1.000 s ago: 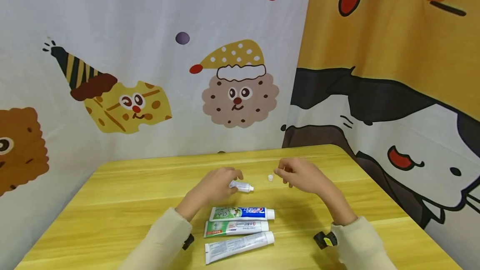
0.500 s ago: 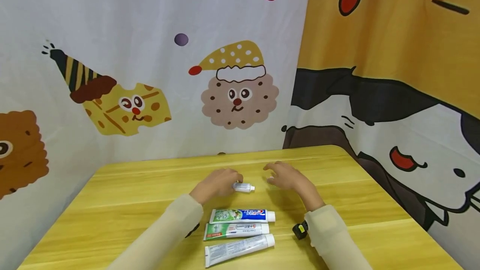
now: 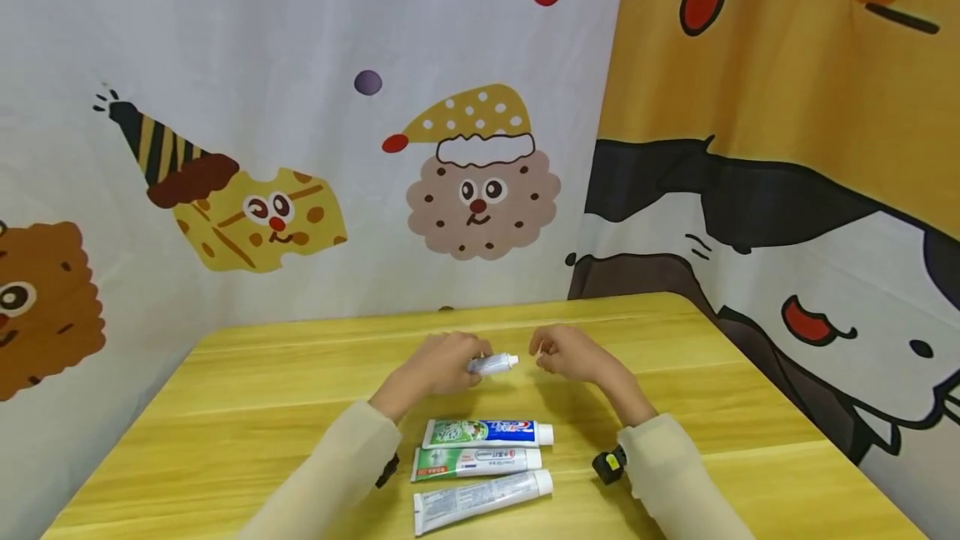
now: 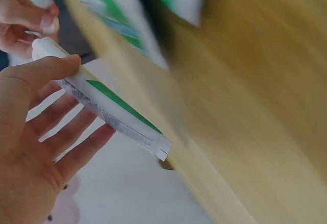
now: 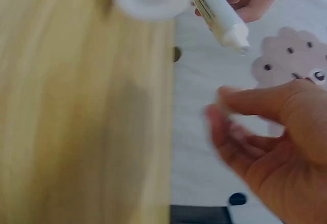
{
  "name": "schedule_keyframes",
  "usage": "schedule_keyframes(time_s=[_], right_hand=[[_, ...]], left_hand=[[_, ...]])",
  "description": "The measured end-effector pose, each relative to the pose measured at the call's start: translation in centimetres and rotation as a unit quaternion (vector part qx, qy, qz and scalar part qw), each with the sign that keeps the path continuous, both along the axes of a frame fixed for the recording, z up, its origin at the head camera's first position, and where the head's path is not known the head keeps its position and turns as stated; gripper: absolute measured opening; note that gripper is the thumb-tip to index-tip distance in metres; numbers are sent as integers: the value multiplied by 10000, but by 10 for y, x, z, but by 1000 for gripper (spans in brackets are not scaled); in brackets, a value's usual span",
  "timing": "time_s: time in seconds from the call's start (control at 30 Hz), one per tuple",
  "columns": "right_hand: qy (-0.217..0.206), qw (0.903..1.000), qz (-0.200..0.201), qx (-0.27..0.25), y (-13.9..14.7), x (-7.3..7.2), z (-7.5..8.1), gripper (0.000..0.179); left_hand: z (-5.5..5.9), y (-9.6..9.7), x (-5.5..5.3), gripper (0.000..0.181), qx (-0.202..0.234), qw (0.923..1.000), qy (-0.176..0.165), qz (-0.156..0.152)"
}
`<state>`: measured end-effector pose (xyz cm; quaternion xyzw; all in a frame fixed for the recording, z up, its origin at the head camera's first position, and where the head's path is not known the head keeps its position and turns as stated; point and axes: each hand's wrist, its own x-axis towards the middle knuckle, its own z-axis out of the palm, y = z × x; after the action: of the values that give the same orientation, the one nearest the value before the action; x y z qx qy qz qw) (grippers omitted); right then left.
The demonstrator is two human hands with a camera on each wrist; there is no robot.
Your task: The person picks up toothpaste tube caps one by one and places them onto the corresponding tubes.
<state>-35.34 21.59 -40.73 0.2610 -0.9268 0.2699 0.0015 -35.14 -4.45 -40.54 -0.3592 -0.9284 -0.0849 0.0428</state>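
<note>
My left hand (image 3: 448, 363) holds a small white toothpaste tube (image 3: 491, 364) above the table, its nozzle pointing right and uncapped. In the left wrist view the thumb presses the tube (image 4: 107, 104) near the nozzle, fingers behind it; a green stripe runs along its side. My right hand (image 3: 573, 352) is just right of the nozzle, thumb and forefinger together. Between those fingertips the left wrist view shows a small white cap (image 4: 49, 26); in the right wrist view the fingers mostly hide it.
Three larger capped toothpaste tubes lie stacked in a row nearer me: a green-and-blue tube (image 3: 487, 432), a green-and-white tube (image 3: 477, 463) and a whitish tube (image 3: 483, 502). The wooden table (image 3: 285, 390) ends at a cartoon-printed curtain (image 3: 300, 107).
My right hand has moved left to the small cap on the table and now pinches it. My left hand has gripped the small tube and raised it off the table.
</note>
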Motion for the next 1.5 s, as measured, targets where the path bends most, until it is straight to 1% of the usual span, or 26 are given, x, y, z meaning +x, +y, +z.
schedule_keyframes(time_s=[0.03, 0.1, 0.13, 0.2, 0.3, 0.37, 0.4, 0.53, 0.57, 0.67, 0.77, 0.83, 1.13, 1.27, 1.4, 1.5], right_hand=[[122, 9997, 50, -197, -1, 3, 4, 14], [367, 9976, 15, -586, -2, 9, 13, 18], [518, 9956, -47, -779, -4, 12, 18, 18], [679, 9903, -248, -1184, -7, 20, 28, 15], [625, 9792, -374, -1894, -13, 29, 40, 10], [509, 9735, -250, -2215, -17, 34, 46, 16], [492, 9721, -135, -2288, -18, 35, 47, 19], [550, 9714, 196, -2302, -21, 39, 52, 24], [556, 9712, 229, -2307, -21, 39, 52, 22], [432, 9695, 214, -2404, -20, 41, 54, 14], [250, 9669, 235, -2527, -18, 42, 55, 12], [231, 9672, 267, -2517, -17, 43, 56, 12], [335, 9750, 441, -2151, -16, 45, 60, 18], [472, 9774, 530, -1990, -17, 47, 61, 18], [655, 9814, 451, -1747, -18, 48, 62, 16], [773, 9850, 372, -1497, -19, 49, 63, 9]], left_hand=[[2, -1, 3, 30, 165, 9999, 2, 21], [6, -3, 10, 31, 458, 9989, 11, 71], [8, -4, 14, 32, 606, 9981, 33, 85], [13, -5, 22, 32, 870, 9961, 112, 115], [18, -7, 33, 31, 1232, 9920, 249, 124], [21, -8, 40, 32, 1424, 9892, 313, 138], [22, -8, 43, 32, 1493, 9881, 342, 139], [25, -9, 49, 32, 1633, 9853, 480, 157], [25, -9, 49, 32, 1652, 9848, 514, 152], [27, -9, 52, 31, 1677, 9840, 575, 153], [28, -7, 53, 31, 1647, 9841, 648, 126], [29, -6, 54, 31, 1600, 9847, 687, 115], [27, -6, 55, 31, 1543, 9847, 781, 193], [27, -6, 55, 29, 1550, 9844, 800, 235], [27, -5, 55, 30, 1533, 9846, 799, 249], [28, -5, 56, 31, 1477, 9850, 849, 264]])
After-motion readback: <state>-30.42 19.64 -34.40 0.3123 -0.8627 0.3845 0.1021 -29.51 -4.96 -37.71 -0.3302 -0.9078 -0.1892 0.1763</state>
